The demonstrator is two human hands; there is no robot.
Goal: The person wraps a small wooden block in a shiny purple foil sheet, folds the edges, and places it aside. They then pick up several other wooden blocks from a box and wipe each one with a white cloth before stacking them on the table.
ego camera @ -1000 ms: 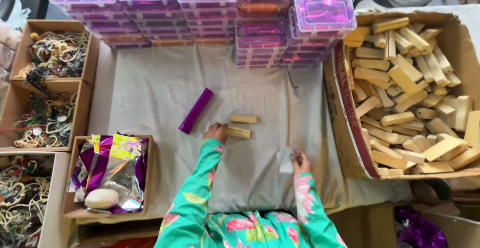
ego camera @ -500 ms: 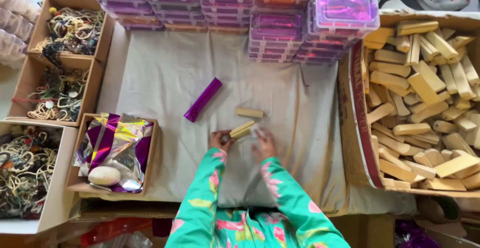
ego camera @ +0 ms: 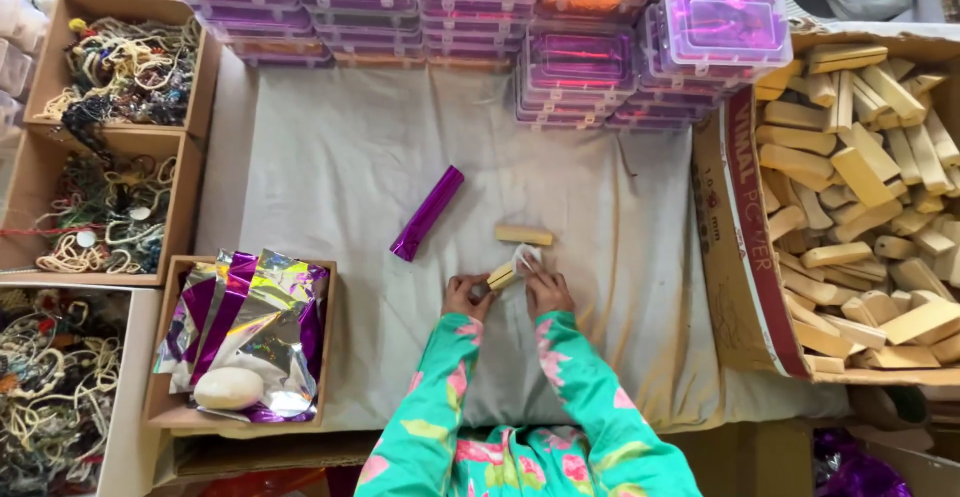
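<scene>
Your hands have closed in: left hand (ego camera: 466, 295) grips a block (ego camera: 502, 276), right hand (ego camera: 545, 289) pinches white paper (ego camera: 527, 256). One purple-wrapped block (ego camera: 427, 213) lies finished; another bare block (ego camera: 523, 235) waits.

A bench (ego camera: 330, 167) is covered by pale cloth; a purple foil-wrapped stick (ego camera: 427, 213) and a bare wooden block (ego camera: 523, 235) are laid on it.

Pale tan wooden block (ego camera: 503, 276) with a white scrap (ego camera: 527, 256); shiny purple foil roll (ego camera: 427, 213); off-white cloth (ego camera: 350, 167); teal sleeves (ego camera: 430, 397) with pink and yellow flowers; clear boxes (ego camera: 720, 27) with purple contents; brown cardboard cartons (ego camera: 735, 257)
</scene>
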